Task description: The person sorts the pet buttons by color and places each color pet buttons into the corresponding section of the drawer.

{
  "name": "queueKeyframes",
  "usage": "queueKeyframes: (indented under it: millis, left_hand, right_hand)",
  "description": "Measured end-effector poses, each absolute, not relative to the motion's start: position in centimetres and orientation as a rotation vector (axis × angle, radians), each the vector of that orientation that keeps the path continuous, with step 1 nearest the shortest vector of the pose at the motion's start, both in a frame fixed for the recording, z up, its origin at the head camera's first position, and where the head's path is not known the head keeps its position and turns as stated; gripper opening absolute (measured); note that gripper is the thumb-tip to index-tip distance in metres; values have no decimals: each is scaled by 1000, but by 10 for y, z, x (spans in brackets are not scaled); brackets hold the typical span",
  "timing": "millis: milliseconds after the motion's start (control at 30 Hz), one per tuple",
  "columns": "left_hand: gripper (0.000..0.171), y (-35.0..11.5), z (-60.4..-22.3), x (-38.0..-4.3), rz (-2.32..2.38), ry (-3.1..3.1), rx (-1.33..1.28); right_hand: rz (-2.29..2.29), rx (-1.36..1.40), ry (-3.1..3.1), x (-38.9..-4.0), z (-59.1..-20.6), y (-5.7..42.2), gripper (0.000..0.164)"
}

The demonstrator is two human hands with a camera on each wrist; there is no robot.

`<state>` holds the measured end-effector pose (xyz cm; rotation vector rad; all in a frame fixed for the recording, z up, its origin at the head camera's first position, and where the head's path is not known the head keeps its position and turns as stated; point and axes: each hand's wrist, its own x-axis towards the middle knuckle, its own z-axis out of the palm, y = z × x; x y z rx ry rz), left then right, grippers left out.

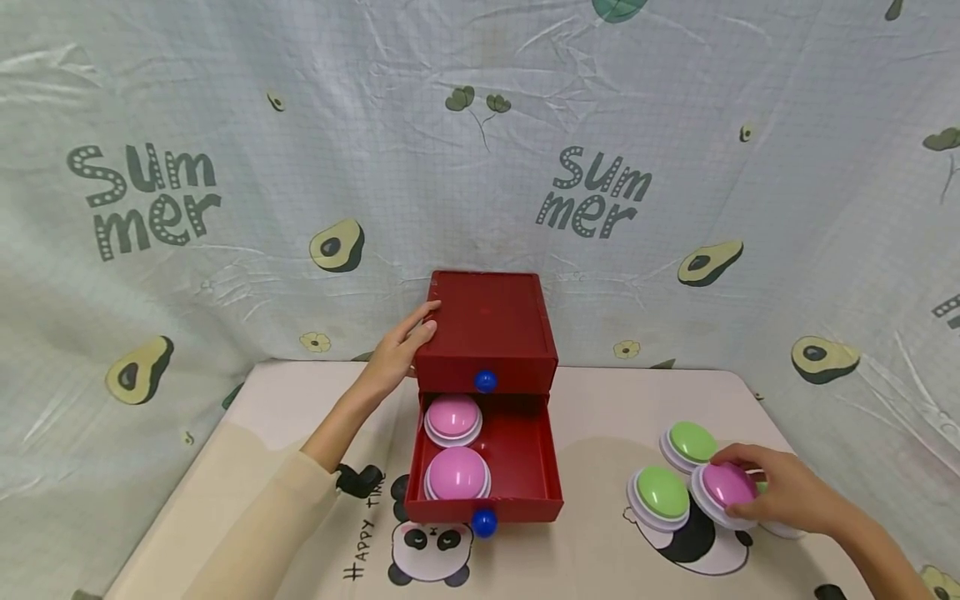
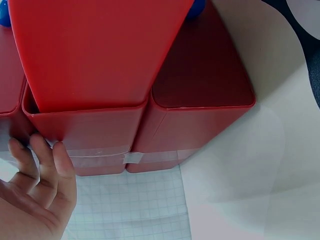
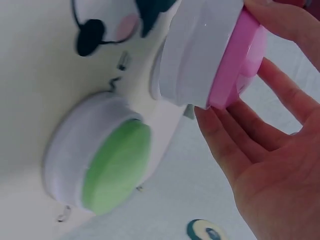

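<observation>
My right hand (image 1: pixel 798 492) grips a pink dome button (image 1: pixel 727 486) with a white base, thumb and fingers around its edge. In the right wrist view, a green dome button (image 3: pixel 117 165) sits beside it on the table. My left hand (image 1: pixel 396 354) rests against the left side of the red drawer cabinet (image 1: pixel 487 312), its fingertips touching the wall in the left wrist view. The lower drawer (image 1: pixel 525 454) is pulled out, with two pink buttons (image 1: pixel 457 473) standing along its left side. The upper drawer (image 1: pixel 450 375) is closed.
More green buttons (image 1: pixel 662 493) stand around the held one on the right of the table (image 1: pixel 592 542); one is partly hidden behind my right hand. Blue round knobs (image 1: pixel 484 523) stick out from the drawer fronts. A printed curtain (image 1: pixel 487 192) hangs behind the cabinet.
</observation>
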<state>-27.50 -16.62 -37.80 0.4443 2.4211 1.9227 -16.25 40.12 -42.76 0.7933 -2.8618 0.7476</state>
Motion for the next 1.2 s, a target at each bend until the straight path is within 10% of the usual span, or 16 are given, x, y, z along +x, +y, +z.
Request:
queueKeyframes:
  millis: [1200]
  left_hand:
    - [54,-165,-376,-276,1920,2424,435]
  right_hand:
    - [639,1127,-2824,-195,-321,279,52]
